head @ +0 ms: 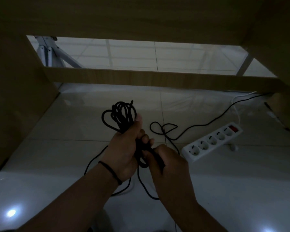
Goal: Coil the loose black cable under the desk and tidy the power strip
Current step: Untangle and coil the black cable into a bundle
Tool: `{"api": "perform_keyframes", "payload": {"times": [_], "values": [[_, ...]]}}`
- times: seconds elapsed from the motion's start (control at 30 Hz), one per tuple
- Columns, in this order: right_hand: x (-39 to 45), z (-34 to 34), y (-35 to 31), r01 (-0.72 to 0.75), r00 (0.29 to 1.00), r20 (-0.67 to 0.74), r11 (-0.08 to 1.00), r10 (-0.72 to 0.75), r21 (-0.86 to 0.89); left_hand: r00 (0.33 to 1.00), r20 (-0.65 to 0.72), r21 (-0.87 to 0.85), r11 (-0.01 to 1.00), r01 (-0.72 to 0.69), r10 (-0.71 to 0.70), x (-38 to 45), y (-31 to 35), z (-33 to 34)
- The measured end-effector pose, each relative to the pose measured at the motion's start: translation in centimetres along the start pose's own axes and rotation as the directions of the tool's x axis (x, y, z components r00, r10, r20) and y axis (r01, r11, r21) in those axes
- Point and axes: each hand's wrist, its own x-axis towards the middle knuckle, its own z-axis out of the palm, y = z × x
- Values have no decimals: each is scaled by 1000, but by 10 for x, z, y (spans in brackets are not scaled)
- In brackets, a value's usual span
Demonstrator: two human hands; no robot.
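A bundle of black cable [120, 115] stands up in loops from my left hand [124, 148], which is closed around its middle. My right hand [167, 161] pinches a strand of the same cable just below and to the right of the left hand. More of the cable trails loose over the white tiled floor, forming small loops [163, 128] and running off to the back right under the desk. A white power strip [211, 142] with several sockets and a red switch lies diagonally on the floor to the right of my hands, its white cord leading to the back.
I am under a wooden desk: a side panel [15, 97] on the left, another [285, 97] on the right, a low crossbar [157, 78] at the back. White metal legs [47, 52] stand beyond it. A small white plug [233, 147] lies by the strip.
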Motion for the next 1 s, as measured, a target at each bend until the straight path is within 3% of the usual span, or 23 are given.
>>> {"api": "perform_keyframes", "payload": {"times": [0.07,0.23,0.47,0.6,0.7,0.83,1.0], "values": [[2,-2,-5,24,994,104,999,-27,30,998,-69,-52,999,12,-15,5,6,-5],[8,-15,-2,-171,925,367,971,100,166,968,-245,-98,992,-74,48,21,29,-27],[21,-48,18,-299,835,479,954,269,-13,947,-288,5,989,-150,145,27,48,-38],[27,-60,20,-206,891,401,977,212,-59,970,-199,257,963,-88,141,24,47,-36],[30,-63,11,-78,923,375,996,87,-38,997,-64,411,912,-7,37,18,40,-31],[30,-55,10,118,944,319,988,-80,-101,993,26,473,876,92,-118,11,31,-25],[30,-48,13,216,946,276,964,-167,-156,971,94,482,863,150,-221,4,20,-18]]}}
